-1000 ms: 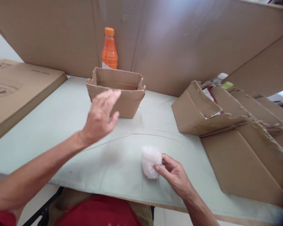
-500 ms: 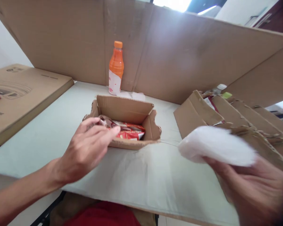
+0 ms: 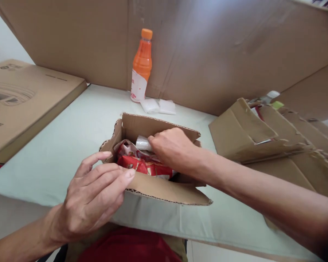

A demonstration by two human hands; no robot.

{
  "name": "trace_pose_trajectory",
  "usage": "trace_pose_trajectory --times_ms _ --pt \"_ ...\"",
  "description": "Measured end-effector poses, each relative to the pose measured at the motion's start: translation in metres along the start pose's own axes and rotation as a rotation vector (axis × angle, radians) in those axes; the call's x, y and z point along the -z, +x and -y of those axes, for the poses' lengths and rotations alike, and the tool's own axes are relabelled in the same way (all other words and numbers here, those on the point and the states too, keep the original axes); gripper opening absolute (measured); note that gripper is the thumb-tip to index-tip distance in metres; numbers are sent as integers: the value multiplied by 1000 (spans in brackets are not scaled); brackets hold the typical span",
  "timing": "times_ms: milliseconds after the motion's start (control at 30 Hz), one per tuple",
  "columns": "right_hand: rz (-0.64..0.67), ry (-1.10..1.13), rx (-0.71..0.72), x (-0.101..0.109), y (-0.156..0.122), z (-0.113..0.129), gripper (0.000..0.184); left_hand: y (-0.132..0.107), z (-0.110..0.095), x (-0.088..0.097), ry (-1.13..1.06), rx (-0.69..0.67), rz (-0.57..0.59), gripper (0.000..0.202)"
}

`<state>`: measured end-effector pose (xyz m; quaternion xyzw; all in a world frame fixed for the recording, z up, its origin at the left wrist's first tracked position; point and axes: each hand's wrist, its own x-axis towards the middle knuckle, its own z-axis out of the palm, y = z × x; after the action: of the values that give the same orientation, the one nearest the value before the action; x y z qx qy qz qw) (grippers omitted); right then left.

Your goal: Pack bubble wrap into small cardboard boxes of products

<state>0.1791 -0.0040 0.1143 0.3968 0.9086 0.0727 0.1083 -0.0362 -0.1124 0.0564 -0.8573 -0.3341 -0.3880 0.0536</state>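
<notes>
An open cardboard box (image 3: 164, 187) sits on the table in front of me, with red snack packets (image 3: 144, 165) inside. My right hand (image 3: 175, 147) reaches into it, its fingers closed on a white plastic packet (image 3: 143, 143), of which only the left end shows. At the box's near left corner, my left hand (image 3: 95, 193) touches the front flap with its fingers stretched out and apart. The flap leans outward toward me.
Behind the box stands an orange drink bottle (image 3: 142, 67), with folded clear plastic (image 3: 158, 106) beside its base. Several cut cardboard boxes (image 3: 235, 134) crowd the right side. A flat printed carton (image 3: 38, 98) lies left. A tall cardboard panel (image 3: 202, 58) closes off the back.
My right hand has swung left from over the right-hand boxes into the open box, carrying the white packet. My left hand has shifted slightly down, and the front flap now leans out.
</notes>
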Motion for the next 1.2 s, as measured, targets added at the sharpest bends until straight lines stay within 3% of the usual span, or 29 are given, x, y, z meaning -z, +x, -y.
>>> trace_pose_trajectory --times_ms 100,200,267,367,433,467,500,567,633,733,800,867,933,1033,1133,1200 --pt "213 -40 57 4 19 11 8 -2 0 1 -4 -23 -16 61" --pt "282 26 31 18 11 4 11 -6 1 2 52 -31 -59 59" --pt "135 118 -41 27 -15 -10 23 -10 6 3 99 47 -150 73" --pt "-375 270 -315 26 -82 -31 32 -24 21 2 -5 326 -355 88" --pt "-632 350 -539 6 -131 -35 25 -39 33 -3 -220 597 -332 79" --pt "-657 411 -583 -10 -152 -32 22 -48 39 -8 -340 738 -254 73" --pt "-626 501 -603 -30 -168 -26 23 -58 43 -13 -455 866 -154 70" --pt "-501 670 -568 -73 -182 -6 48 -75 46 -24 -628 1057 9 72" --pt "-424 811 -534 -107 -174 17 61 -83 44 -35 -727 1132 52 75" --pt "-466 965 -538 -129 -135 35 62 -70 40 -47 -798 1096 28 60" --pt "-523 1050 -570 -129 -113 29 62 -47 37 -57 -815 1037 2 52" --pt "-543 1101 -634 -129 -108 17 62 -22 34 -72 -844 990 -12 53" --pt "-551 1076 -755 -134 -124 6 59 -1 28 -89 -916 944 29 58" --pt "-577 929 -943 -149 -180 8 53 14 12 -110 -1023 835 177 55" --pt "-616 790 -979 -157 -237 35 48 11 -1 -115 -901 715 293 34" --pt "-651 723 -966 -159 -257 57 49 6 -2 -116 -768 673 320 20"
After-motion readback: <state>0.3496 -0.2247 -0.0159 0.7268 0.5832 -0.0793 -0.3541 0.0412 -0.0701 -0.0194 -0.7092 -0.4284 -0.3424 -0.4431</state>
